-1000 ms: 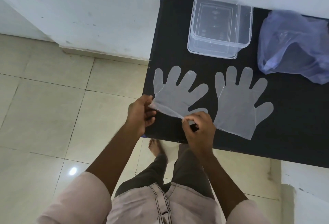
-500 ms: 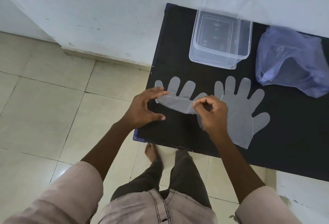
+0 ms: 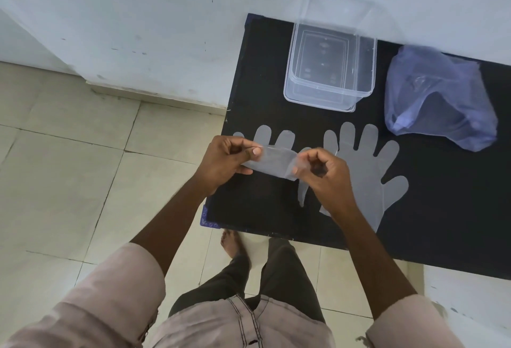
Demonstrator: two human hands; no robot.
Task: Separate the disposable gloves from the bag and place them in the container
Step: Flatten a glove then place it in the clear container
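Observation:
A thin translucent disposable glove (image 3: 276, 163) lies on the black table (image 3: 456, 223), its cuff end folded up over the palm. My left hand (image 3: 224, 159) pinches the fold's left end and my right hand (image 3: 322, 172) pinches its right end. The glove's fingertips stick out beyond my hands. A second glove (image 3: 367, 165) lies flat to the right, fingers pointing away, partly under my right wrist. A clear plastic container (image 3: 329, 71) stands open and empty at the table's far side. A crumpled bluish plastic bag (image 3: 439, 99) lies to its right.
The table stands against a white wall (image 3: 166, 16). Its left edge drops to a tiled floor (image 3: 69, 181). My legs and a bare foot (image 3: 232, 245) are below the table's near edge.
Both hands lifted the left glove's cuff from the table's near side and folded it over toward the fingers. The hands now sit higher on the glove, closer to the container.

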